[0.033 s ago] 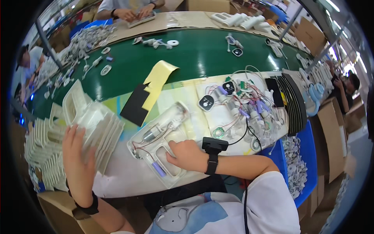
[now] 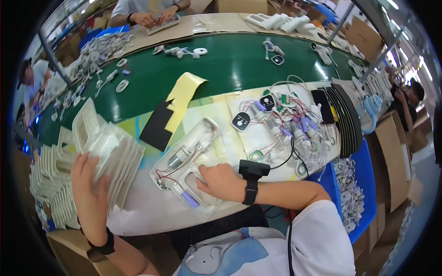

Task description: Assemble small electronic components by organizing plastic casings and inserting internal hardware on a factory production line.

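A white plastic housing half [image 2: 165, 161] with a handle loop lies open side up, slanting across the table before me. Inside it sit a silver motor [image 2: 177, 161], thin red and dark wires and a purple cylinder [image 2: 189, 198], perhaps a battery. My right hand [image 2: 222, 182] is closed over the handle's right side, thumb and forefinger at the loop's opening; its other fingers are hidden. To the left, my left hand [image 2: 90, 198] is raised with fingers apart, in front of a stack of similar white housing halves [image 2: 117, 156]. Whether it touches them I cannot tell.
A black foam sheet with yellow backing [image 2: 156, 125] lies beyond the housing. Wired motors and purple cylinders [image 2: 294, 129] are heaped at right, beside black strips [image 2: 345, 119]. A blue bin [image 2: 366, 184] stands lower right. Across the green belt [image 2: 152, 78], another person's hands [image 2: 154, 19] handle a part.
The whole view has shifted very slightly. Both hands and the housing keep about the same places relative to each other.
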The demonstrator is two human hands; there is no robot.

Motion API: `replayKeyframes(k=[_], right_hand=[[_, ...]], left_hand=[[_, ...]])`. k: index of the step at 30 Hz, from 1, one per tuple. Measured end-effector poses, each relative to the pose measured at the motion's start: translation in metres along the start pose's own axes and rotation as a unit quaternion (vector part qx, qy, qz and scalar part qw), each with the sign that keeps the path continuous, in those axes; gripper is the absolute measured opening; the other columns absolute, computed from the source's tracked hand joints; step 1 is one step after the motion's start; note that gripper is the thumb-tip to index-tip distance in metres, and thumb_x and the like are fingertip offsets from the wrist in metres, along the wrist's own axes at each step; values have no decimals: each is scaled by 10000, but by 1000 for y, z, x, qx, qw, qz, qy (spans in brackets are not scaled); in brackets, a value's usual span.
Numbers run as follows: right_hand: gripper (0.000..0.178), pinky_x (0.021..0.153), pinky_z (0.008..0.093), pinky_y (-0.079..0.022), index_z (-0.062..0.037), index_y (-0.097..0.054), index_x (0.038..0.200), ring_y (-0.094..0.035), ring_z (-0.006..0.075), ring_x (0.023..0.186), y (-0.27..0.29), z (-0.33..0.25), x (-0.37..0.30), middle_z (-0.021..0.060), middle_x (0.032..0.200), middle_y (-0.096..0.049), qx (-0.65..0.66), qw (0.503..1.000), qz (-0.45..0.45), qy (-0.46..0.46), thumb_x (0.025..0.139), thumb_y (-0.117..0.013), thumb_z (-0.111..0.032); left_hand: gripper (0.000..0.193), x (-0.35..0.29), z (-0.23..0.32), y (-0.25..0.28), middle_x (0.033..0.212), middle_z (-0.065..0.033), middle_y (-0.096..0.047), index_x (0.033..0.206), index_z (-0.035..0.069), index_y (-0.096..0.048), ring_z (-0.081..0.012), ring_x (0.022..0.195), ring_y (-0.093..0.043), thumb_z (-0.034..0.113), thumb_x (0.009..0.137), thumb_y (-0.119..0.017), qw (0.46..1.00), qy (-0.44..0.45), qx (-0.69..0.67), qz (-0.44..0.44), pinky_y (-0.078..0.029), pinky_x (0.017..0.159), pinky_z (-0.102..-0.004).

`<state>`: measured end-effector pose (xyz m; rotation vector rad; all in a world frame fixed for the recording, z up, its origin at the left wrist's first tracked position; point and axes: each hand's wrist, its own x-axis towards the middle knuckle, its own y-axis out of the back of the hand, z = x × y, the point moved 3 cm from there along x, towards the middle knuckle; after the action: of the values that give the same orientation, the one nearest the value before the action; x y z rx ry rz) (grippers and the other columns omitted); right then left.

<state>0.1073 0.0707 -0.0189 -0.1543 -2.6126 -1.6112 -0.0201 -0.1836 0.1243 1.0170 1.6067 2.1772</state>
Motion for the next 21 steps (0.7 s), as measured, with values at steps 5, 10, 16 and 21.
replayKeyframes(k=[5, 10, 16, 21], right_hand=[[288, 501, 457, -480, -13, -535, 871, -602, 359, 534, 105, 67, -8, 158, 576, -583, -60, 995, 82, -24, 849, -585, -296], [292, 612, 498, -466, -33, -520, 875, -609, 400, 706, 239, 215, 1, 185, 702, -608, -270, 935, 174, -150, 857, -607, -312], [293, 697, 481, -507, -46, -599, 908, -644, 361, 808, 311, 433, -2, 170, 853, -659, -377, 860, 152, -308, 855, -586, -334], [348, 788, 487, -510, -55, -627, 964, -642, 379, 905, 298, 554, 25, 188, 970, -667, -336, 844, 166, -383, 855, -563, -380]], left_hand=[[389, 1, 18, 17, 1332, -199, -487, 1156, 17, -531, -376, 1268, -425, -44, 776, -590, 1000, -5, 11, 9, -322, 1056, -457], [256, 22, 146, 13, 1310, -143, -524, 1024, 109, -607, -364, 1185, -507, 22, 785, -576, 976, -206, -64, -13, -374, 989, -549], [134, 38, 171, -93, 1322, -43, -544, 895, 125, -614, -232, 1252, -468, 88, 768, -605, 854, -456, -28, -248, -326, 1069, -458], [221, 14, 107, -106, 1359, -161, -473, 961, 60, -632, -356, 1251, -435, 19, 748, -590, 885, -389, -13, -255, -344, 1045, -534]])
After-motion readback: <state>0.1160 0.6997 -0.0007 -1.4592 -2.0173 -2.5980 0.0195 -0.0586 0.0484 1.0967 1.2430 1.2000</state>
